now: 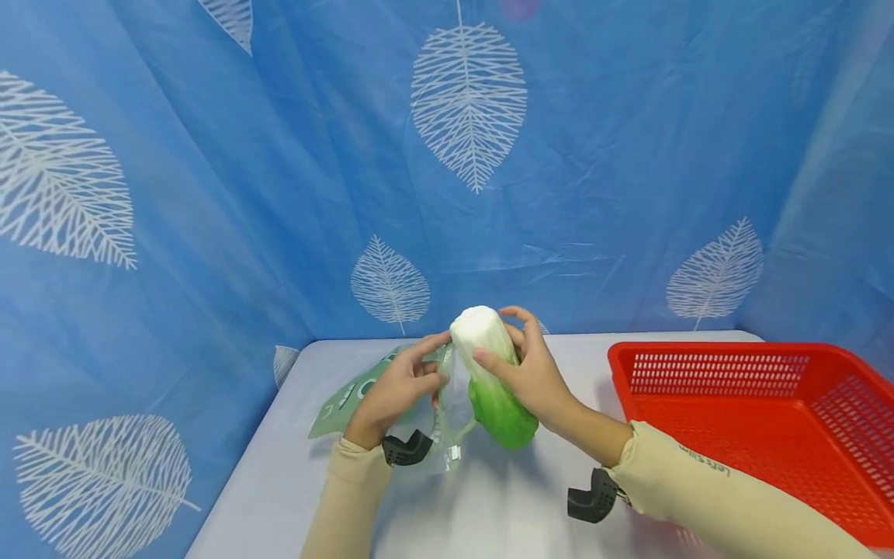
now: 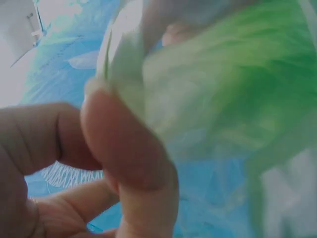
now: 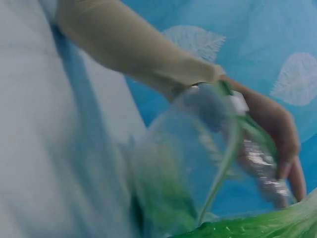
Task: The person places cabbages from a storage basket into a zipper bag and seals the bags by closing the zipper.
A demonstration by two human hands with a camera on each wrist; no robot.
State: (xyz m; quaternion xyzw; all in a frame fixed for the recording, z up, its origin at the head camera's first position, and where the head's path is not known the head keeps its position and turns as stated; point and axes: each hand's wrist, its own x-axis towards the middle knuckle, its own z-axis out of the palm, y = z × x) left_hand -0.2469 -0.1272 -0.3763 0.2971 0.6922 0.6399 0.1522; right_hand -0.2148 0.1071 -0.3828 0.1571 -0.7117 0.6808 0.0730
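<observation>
So the right hand (image 1: pixel 534 376) is gripping a long white-and-green Chinese cabbage (image 1: pixel 496 400), fingers clamped along one side and thumb along the other. It's sitting off the tabletop (image 1: pixel 279 481), just beside a clear plastic zip bag with green print (image 1: pixel 349 400). The left hand (image 1: pixel 394 388) is pinching the bag's edge between thumb and fingers.

What's worrying me is that thin film. The bag is hanging loose below the pinch, so its mouth could be sagging shut, and the cabbage could be snagging the rim or that white slider (image 1: pixel 453 453) if the two meet. A light pinch could also be letting the bag slip. The cabbage looks smooth and fat, so a lopsided grip might be letting it roll out, especially with the leafy end drooping. I can't tell if cabbage and bag are touching. The bright red perforated plastic basket (image 1: pixel 698 347) is standing well apart on the right, so I'm not expecting trouble there.
</observation>
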